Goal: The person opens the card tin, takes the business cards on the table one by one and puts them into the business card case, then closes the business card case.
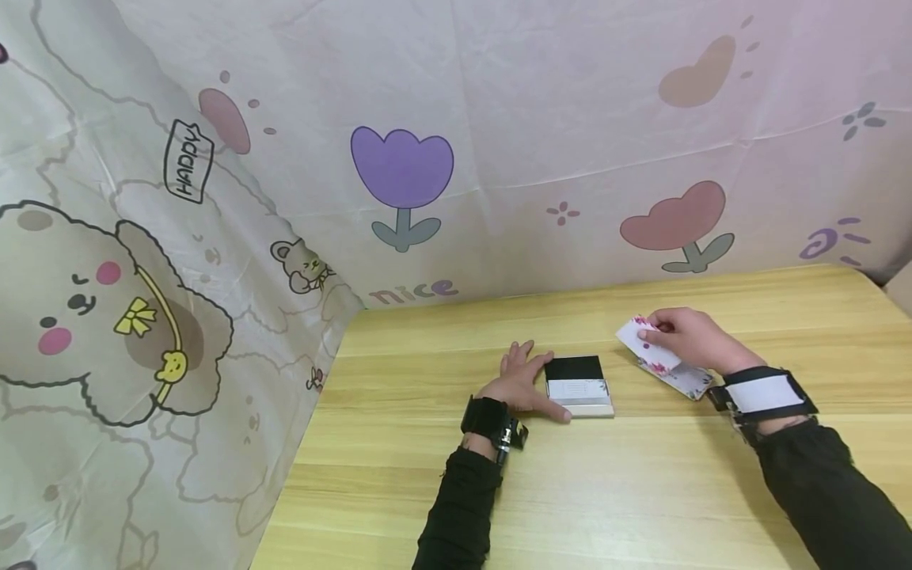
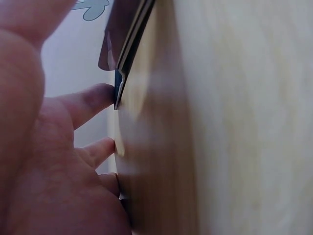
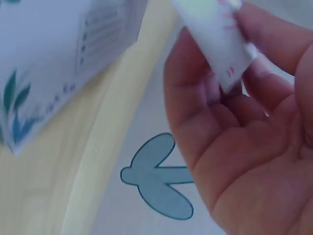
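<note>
Toward the back edge of the smooth, wood-grained tabletop [image 1: 399,483], I seem to be at separating two cards: my left hand [image 1: 514,384] spreads its fingers apart beside the box, while my right hand [image 1: 693,340], nearer the back right corner, is clamped in a pinch. The flat, square-cornered box [image 1: 579,388] is black, white and grey; rightward sits a leaf-printed card [image 1: 687,381], and, pinched above it, a thin pink-flowered card [image 1: 657,360]. Next, I judge, calls for a light, level grip.
</note>
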The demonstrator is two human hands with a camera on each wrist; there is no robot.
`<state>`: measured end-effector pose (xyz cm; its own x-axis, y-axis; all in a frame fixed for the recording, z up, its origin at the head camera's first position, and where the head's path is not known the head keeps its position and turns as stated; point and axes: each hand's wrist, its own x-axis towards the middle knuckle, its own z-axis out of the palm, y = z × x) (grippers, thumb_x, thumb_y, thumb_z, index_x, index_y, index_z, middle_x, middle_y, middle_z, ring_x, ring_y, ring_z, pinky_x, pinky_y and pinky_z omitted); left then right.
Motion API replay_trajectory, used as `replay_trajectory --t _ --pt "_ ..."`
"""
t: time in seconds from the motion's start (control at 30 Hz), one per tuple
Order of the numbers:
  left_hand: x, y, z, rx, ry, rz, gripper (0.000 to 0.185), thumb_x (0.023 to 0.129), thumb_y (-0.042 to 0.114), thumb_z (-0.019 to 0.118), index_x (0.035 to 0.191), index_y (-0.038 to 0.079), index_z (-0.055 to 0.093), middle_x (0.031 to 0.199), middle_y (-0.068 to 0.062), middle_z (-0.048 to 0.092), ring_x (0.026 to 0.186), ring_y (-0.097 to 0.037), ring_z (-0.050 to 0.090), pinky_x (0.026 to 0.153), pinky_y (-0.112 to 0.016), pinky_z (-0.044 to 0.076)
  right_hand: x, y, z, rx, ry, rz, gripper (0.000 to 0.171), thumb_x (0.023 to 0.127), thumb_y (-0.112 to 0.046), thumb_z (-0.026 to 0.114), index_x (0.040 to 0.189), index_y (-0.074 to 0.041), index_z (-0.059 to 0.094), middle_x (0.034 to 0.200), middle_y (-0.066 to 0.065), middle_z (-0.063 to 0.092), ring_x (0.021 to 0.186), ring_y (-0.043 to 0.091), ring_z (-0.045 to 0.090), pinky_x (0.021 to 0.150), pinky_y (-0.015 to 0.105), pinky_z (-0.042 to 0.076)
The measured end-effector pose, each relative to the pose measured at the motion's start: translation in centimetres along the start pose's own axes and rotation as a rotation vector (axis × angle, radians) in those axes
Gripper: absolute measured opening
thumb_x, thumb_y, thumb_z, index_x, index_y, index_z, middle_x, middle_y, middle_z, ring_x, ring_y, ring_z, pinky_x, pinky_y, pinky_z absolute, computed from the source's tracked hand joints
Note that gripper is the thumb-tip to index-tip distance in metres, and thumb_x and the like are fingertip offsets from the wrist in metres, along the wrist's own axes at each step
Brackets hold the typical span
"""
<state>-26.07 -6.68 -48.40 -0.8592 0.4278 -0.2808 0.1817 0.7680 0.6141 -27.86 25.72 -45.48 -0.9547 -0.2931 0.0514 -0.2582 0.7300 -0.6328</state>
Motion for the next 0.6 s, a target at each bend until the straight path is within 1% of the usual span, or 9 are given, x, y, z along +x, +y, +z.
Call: replay_trajectory --t 0.1,0.2,0.33,0.43,0.5,0.6 --pt "0.0 0.0 0.0 0.001 0.0 0.002 0.112 0.069 0.047 0.095 0.163 0.034 0.035 0.174 0.002 0.001 0.159 -0.026 -0.013 0.122 -0.067 0.014 0.2 -0.5 0.6 0.005 0.006 -0.026 0.02 0.106 -0.022 0.062 0.098 -0.004 0.065 0.079 0.002 0.055 0.07 0.017 0.052 0.057 0.027 0.043" --pt "0.0 0.0 0.0 0.003 0.001 0.002 0.112 0.069 0.047 0.095 0.162 0.034 0.035 0.174 0.001 0.001 0.159 -0.026 -0.013 0.122 -0.067 0.014 0.3 -1.1 1.3 0.038 -0.018 -0.051 0.018 0.106 -0.021 0.062 0.099 -0.004 0.064 0.079 0.002 0.053 0.069 0.016 0.052 0.057 0.027 0.042" --pt "0.1 0.0 0.0 0.01 0.004 0.001 0.112 0.069 0.047 0.095 0.162 0.034 0.035 0.174 0.002 0.001 0.159 -0.025 -0.012 0.122 -0.066 0.014 0.5 -2.0 2.3 0.106 -0.065 -0.071 0.017 0.106 -0.02 0.062 0.106 -0.003 0.065 0.083 0.004 0.057 0.07 0.017 0.055 0.057 0.028 0.046" --pt "0.1 0.0 0.0 0.02 0.004 0.003 0.113 0.069 0.048 0.095 0.163 0.034 0.035 0.174 0.002 0.001 0.159 -0.025 -0.012 0.122 -0.066 0.014 0.8 -2.5 3.1 0.136 -0.081 -0.085 0.02 0.105 -0.016 0.062 0.115 0.001 0.066 0.09 0.005 0.062 0.075 0.018 0.057 0.062 0.028 0.05" --pt "0.1 0.0 0.0 0.025 0.004 0.0 0.113 0.068 0.049 0.095 0.163 0.034 0.034 0.174 0.002 0.002 0.159 -0.025 -0.012 0.122 -0.066 0.015 1.0 -2.8 3.6 0.15 -0.09 -0.108 0.023 0.102 -0.01 0.062 0.12 0.004 0.065 0.094 0.006 0.065 0.081 0.019 0.058 0.068 0.028 0.051" --pt "0.2 0.0 0.0 0.028 0.004 -0.006 0.114 0.068 0.05 0.095 0.163 0.035 0.034 0.174 0.003 0.002 0.159 -0.025 -0.01 0.122 -0.066 0.015 1.3 -3.3 4.3 0.177 -0.109 -0.138 0.029 0.096 -0.003 0.064 0.123 0.007 0.064 0.099 0.008 0.067 0.086 0.02 0.059 0.071 0.028 0.051"
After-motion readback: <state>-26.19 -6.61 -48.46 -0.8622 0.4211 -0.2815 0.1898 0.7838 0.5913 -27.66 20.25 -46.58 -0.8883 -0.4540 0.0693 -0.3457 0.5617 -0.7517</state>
